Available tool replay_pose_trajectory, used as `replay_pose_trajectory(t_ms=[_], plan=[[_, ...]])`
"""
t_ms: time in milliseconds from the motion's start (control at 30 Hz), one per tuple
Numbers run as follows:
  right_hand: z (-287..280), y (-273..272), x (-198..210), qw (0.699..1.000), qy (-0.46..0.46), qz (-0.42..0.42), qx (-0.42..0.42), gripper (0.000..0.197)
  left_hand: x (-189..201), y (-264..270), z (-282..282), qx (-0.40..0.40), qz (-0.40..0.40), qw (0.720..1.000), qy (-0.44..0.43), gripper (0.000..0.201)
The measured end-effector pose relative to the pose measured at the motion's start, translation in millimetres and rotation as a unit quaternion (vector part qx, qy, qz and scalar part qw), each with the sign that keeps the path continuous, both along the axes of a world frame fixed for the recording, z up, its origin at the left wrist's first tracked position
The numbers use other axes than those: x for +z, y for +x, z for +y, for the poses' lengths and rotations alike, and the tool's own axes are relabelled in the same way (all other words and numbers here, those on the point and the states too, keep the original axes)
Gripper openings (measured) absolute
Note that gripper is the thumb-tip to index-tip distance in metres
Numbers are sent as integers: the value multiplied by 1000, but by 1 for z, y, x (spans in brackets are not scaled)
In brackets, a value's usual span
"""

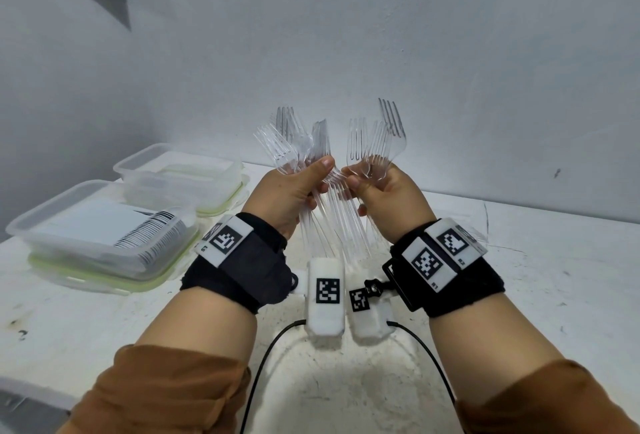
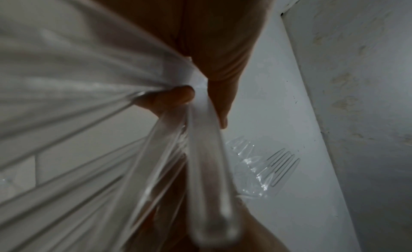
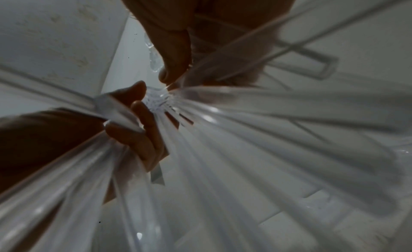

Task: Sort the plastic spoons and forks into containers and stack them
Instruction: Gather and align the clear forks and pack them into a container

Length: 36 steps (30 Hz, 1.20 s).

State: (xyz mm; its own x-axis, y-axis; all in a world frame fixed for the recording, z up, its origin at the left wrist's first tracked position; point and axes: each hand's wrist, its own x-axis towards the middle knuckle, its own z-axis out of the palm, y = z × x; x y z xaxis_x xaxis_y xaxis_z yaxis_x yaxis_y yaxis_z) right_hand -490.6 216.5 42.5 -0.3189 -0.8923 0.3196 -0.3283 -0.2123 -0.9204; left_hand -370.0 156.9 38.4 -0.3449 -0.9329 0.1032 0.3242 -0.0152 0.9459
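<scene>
Tabletop (image 1: 519,260) w/ two containers (image 1: 100,236) at 9 o'clock, my left hand (image 1: 294,187) and right hand (image 1: 391,191) each gripping clear forks (image 1: 374,142) mid-air at 12; mid fork-gathering, next: merge bunches, lower into empty container.

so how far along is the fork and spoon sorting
Done, it seems: the near container already holds a nested row of white cutlery. In hand: the left hand and right hand each grip a bunch of clear forks. Left: the far container looks empty; no stacking yet.
</scene>
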Motion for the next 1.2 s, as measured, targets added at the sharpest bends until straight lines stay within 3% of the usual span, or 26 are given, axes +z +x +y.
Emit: replay_pose_trajectory(t_ms=[233,333,633,833,1200], plan=[[1,3,1,1000,-2,-5,-6,17,2,0,3,0,11,1000,1,3],[1,2,3,1000,10,-16,-1,7,1,1,2,5,13,1000,2,3],[0,-7,3,998,14,1,-67,18,2,4,-2,15,7,1000,-8,2],[1,-6,2,996,61,39,-44,29,-1,2,0,-3,7,1000,-14,2],[-1,-6,0,995,-16,-56,-77,18,-2,3,-2,-8,7,1000,-17,2]])
